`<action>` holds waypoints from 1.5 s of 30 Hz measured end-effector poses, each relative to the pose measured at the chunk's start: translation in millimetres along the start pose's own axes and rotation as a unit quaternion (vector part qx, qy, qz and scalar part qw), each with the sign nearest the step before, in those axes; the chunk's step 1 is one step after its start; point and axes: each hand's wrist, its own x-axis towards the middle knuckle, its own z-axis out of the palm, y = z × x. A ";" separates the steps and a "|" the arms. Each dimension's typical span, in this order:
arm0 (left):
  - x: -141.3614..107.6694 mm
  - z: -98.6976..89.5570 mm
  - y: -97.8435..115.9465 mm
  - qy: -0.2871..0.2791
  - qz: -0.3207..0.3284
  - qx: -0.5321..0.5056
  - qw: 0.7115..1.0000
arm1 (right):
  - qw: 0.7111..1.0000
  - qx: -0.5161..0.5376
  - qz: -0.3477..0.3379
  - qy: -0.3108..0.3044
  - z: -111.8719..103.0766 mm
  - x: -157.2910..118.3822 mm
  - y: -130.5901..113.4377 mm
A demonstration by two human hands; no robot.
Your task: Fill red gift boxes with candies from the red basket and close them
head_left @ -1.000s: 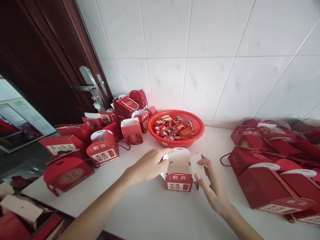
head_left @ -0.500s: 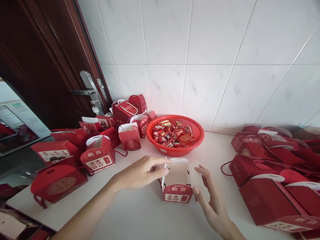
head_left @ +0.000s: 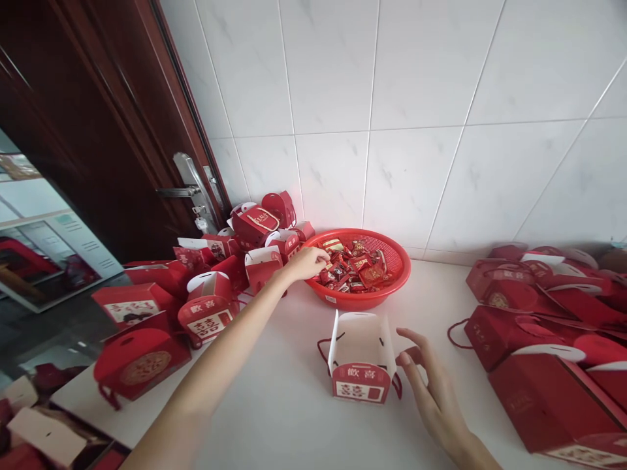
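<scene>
Bare hands, bare forearms (head_left: 223,369).
Left hand (head_left: 307,262), right hand (head_left: 434,388): slim fingers; right thumbnail (head_left: 405,358) visible, rounded.

The basin (head_left: 360,299) is glossy red plastic with a perforated wall. Smooth, fairly matt card forms the open box (head_left: 362,346), white inside. Candy wrappers (head_left: 359,262) shine crinkled. At far left, the door handle (head_left: 176,192) is polished metal; the wall tiles (head_left: 333,72) look smooth and glossy.
</scene>
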 end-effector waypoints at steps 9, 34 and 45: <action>46.7 28.6 -6.9 -0.054 0.017 0.077 0.995 | 0.995 0.033 0.078 -0.062 11.3 -3.6 14.3; 57.3 41.2 -8.1 0.014 0.027 0.047 0.998 | 0.966 0.007 -0.258 -0.006 3.2 -3.7 -8.6; 65.7 42.8 42.8 -0.031 0.169 0.023 0.985 | 0.967 -0.105 -0.233 0.005 25.3 0.6 -1.6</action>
